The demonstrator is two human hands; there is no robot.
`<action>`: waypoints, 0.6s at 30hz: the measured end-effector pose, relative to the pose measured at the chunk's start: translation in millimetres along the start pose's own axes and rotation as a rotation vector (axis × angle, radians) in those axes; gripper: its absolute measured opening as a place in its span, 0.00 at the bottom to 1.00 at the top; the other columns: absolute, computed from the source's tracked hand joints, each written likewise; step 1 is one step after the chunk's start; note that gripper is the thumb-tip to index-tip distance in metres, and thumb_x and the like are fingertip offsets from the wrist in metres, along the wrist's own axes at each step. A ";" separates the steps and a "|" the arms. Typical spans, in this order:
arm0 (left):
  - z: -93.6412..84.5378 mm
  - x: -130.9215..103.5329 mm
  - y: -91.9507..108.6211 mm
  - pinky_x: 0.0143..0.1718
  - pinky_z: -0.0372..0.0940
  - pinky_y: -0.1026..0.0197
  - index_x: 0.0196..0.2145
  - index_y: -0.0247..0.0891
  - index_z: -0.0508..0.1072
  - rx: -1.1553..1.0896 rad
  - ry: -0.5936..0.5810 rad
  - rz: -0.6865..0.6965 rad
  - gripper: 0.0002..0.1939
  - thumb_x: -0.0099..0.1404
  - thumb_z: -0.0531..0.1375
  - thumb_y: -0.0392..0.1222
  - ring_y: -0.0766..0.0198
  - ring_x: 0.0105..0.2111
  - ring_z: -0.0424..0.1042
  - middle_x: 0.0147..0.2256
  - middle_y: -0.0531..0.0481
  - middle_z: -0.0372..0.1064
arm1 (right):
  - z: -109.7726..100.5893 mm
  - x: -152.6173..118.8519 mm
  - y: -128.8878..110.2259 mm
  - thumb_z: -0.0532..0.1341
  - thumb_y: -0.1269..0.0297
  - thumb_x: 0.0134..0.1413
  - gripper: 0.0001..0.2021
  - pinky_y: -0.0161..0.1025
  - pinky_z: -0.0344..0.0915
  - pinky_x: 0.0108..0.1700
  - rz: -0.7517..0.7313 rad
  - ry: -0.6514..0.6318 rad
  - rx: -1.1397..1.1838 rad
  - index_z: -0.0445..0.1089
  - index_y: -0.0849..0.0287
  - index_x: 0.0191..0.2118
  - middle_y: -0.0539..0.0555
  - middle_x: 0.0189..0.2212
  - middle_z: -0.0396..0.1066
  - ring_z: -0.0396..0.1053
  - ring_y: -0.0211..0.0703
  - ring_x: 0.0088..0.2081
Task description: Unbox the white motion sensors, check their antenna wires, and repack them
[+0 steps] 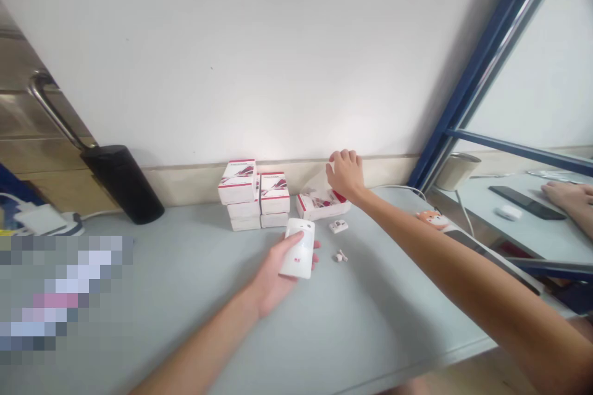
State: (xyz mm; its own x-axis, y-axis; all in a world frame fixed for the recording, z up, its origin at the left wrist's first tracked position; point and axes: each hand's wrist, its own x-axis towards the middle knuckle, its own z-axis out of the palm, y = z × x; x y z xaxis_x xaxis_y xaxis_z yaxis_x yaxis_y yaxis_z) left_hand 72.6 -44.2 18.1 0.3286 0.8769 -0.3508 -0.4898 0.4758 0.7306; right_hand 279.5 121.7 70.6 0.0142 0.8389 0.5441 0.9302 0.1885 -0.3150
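My left hand grips a white plastic motion sensor with a rounded top and a small red mark, thumb across its front. My right hand is raised over an open white and red carton near the wall. Its fingers are loosely bent and apart, with nothing visible in them; it partly hides the carton. On the table between the hands lie a small white bracket and, nearer me, a small white swivel piece.
Several closed white and red boxes are stacked against the wall. A black cylinder stands at left, by a white charger. To the right are an orange and white figure, a dark phone and a blue-framed mirror or window.
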 end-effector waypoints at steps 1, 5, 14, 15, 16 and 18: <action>0.0 1.0 -0.3 0.37 0.71 0.59 0.53 0.35 0.73 -0.021 -0.001 0.003 0.20 0.67 0.68 0.43 0.60 0.31 0.77 0.41 0.40 0.80 | -1.2 -2.8 1.0 0.52 0.63 0.70 0.14 0.56 0.51 0.63 -0.083 -0.024 -0.030 0.70 0.62 0.52 0.70 0.54 0.72 0.62 0.64 0.61; 2.0 2.0 1.2 0.32 0.69 0.57 0.48 0.35 0.74 -0.133 -0.016 0.043 0.15 0.71 0.60 0.49 0.57 0.29 0.76 0.36 0.40 0.78 | 3.2 -16.9 1.9 0.51 0.53 0.73 0.18 0.53 0.58 0.58 -0.377 -0.265 -0.088 0.75 0.55 0.47 0.61 0.44 0.79 0.70 0.58 0.51; 2.6 -2.3 4.0 0.36 0.70 0.53 0.46 0.30 0.75 -0.224 0.033 0.048 0.16 0.69 0.53 0.43 0.53 0.29 0.77 0.36 0.35 0.78 | 38.3 -26.1 -12.3 0.53 0.60 0.71 0.14 0.55 0.65 0.52 -0.357 -0.410 -0.098 0.77 0.50 0.48 0.60 0.48 0.78 0.76 0.56 0.42; 2.3 -2.3 3.9 0.36 0.70 0.54 0.46 0.30 0.75 -0.226 0.035 0.044 0.16 0.69 0.53 0.43 0.53 0.29 0.77 0.36 0.35 0.78 | 38.8 -25.5 -14.0 0.53 0.60 0.71 0.14 0.55 0.65 0.51 -0.347 -0.402 -0.089 0.77 0.51 0.46 0.60 0.45 0.79 0.76 0.56 0.42; 2.1 -2.2 3.9 0.36 0.70 0.54 0.46 0.30 0.74 -0.230 0.036 0.039 0.17 0.69 0.54 0.43 0.53 0.29 0.76 0.36 0.36 0.78 | 37.9 -25.5 -15.4 0.52 0.60 0.72 0.15 0.55 0.66 0.51 -0.332 -0.388 -0.080 0.77 0.52 0.45 0.61 0.43 0.78 0.76 0.58 0.44; 2.2 -2.0 4.4 0.36 0.70 0.54 0.47 0.30 0.74 -0.242 0.041 0.031 0.17 0.69 0.54 0.44 0.53 0.29 0.76 0.36 0.36 0.78 | 31.8 -27.1 -16.0 0.49 0.57 0.74 0.18 0.56 0.67 0.52 -0.288 -0.325 -0.059 0.76 0.53 0.48 0.63 0.46 0.77 0.74 0.60 0.49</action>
State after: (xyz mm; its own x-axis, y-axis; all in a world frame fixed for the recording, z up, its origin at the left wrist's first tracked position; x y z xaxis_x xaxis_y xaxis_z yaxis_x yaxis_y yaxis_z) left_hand 71.6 -44.0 23.3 0.2796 0.8909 -0.3579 -0.6801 0.4469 0.5811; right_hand 252.5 112.2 36.1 -0.3562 0.8754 0.3268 0.8988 0.4167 -0.1363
